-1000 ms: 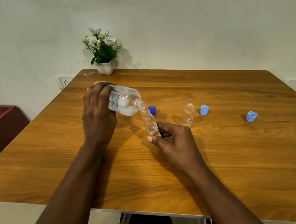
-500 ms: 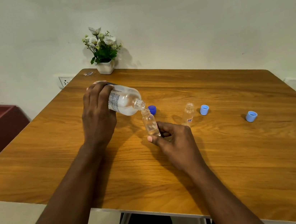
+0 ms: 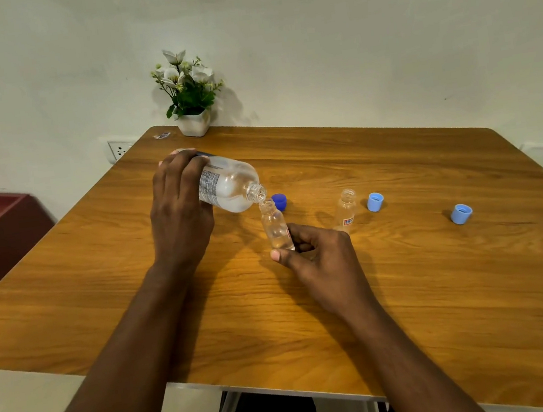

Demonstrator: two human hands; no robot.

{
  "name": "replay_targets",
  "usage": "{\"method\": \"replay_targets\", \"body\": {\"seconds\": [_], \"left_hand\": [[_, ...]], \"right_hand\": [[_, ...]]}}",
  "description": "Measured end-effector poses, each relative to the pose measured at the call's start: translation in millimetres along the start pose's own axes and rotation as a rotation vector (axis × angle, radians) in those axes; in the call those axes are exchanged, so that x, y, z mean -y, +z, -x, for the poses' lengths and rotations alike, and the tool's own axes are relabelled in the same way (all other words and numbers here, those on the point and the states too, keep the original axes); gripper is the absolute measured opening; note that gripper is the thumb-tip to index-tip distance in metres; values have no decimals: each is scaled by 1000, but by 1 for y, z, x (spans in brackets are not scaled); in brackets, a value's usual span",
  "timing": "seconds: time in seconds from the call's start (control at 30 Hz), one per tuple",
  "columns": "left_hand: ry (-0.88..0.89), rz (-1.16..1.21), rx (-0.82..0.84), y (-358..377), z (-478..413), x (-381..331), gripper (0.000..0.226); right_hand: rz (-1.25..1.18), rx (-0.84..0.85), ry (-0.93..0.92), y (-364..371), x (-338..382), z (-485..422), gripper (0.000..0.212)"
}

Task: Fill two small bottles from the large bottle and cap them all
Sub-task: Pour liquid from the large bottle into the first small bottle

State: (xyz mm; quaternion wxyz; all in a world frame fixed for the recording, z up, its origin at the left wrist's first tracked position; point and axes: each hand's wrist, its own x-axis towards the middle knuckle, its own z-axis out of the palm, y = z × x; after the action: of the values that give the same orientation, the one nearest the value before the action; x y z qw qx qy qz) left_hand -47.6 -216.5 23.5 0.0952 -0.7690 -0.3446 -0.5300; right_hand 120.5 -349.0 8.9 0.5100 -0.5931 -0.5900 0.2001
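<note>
Nothing shifts: left hand (image 3: 179, 214) still tips the large bottle (image 3: 229, 187) into the small bottle (image 3: 275, 227) pinched upright by the right hand (image 3: 321, 251), so filling continues

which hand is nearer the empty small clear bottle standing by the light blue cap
Right. The right hand sits just in front of the empty small clear bottle; the left hand is well off to its left, tipping the large clear bottle.

The desk (image 3: 412, 291) is honey-brown wood grain. Both small bottles (image 3: 276, 227) are clear; one cap (image 3: 280, 202) is deep blue, two caps (image 3: 375, 201) pale blue. White flowers (image 3: 184, 75) top green leaves.
</note>
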Motion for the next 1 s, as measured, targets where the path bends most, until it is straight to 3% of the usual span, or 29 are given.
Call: {"method": "replay_targets", "body": {"seconds": [0.57, 1.0], "left_hand": [[-4, 6, 1, 0, 0, 0, 47], [-2, -1, 8, 1, 0, 2, 49]], "right_hand": [[11, -8, -15, 1, 0, -1, 31], [24, -11, 8, 1, 0, 0, 26]]}}
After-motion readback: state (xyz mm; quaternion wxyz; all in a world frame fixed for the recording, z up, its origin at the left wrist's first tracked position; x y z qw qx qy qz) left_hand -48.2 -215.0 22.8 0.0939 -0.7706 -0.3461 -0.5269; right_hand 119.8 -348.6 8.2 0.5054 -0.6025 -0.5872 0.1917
